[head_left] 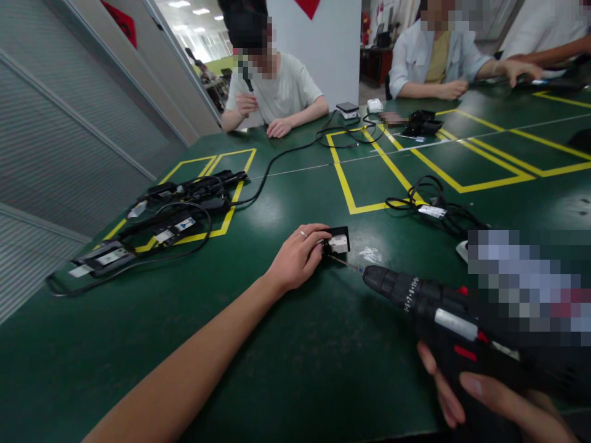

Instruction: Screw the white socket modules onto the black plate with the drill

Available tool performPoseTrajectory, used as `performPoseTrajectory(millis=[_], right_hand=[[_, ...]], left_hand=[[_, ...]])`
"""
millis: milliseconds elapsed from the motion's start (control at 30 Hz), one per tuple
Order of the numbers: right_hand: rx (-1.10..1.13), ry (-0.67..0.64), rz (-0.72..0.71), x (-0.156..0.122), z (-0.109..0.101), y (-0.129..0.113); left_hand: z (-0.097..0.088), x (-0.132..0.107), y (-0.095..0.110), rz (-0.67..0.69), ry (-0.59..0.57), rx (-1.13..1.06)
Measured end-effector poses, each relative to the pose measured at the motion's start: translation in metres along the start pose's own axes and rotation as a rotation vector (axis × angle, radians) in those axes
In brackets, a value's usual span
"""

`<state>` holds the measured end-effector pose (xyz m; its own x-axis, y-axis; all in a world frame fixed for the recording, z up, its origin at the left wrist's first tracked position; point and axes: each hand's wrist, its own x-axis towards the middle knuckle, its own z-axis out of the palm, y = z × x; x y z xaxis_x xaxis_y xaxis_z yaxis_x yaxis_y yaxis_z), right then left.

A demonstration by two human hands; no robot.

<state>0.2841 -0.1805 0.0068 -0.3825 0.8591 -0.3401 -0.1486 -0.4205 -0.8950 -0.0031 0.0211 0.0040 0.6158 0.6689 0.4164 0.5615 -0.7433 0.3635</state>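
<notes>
My left hand (295,257), with a ring on one finger, is closed over a small black casing (342,232) on the green table. A white block-shaped part (338,244) shows inside the casing. My right hand (489,394) grips the handle of a black cordless drill (429,304) with red details. Its long thin bit (344,263) points left, and the tip reaches the casing beside my left fingers. Whether the tip sits in a screw is too small to tell.
Black devices with cables (184,206) lie at the left inside yellow tape. A coiled black cable (431,197) lies to the right of centre. More black parts (422,123) are at the back. Across the table (286,344) sit a person holding a tool (272,92) and other people.
</notes>
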Motion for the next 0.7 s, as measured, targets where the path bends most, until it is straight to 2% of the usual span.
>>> performPoseTrajectory(millis=[367, 700], right_hand=[[-0.002, 0.074, -0.009, -0.0006, 0.0075, -0.0025], [0.003, 0.063, 0.003, 0.0014, 0.0042, -0.0032]], left_hand=[[-0.0025, -0.0011, 0.0025, 0.008, 0.000, -0.016], [-0.0036, -0.0006, 0.0015, 0.005, -0.008, -0.024]])
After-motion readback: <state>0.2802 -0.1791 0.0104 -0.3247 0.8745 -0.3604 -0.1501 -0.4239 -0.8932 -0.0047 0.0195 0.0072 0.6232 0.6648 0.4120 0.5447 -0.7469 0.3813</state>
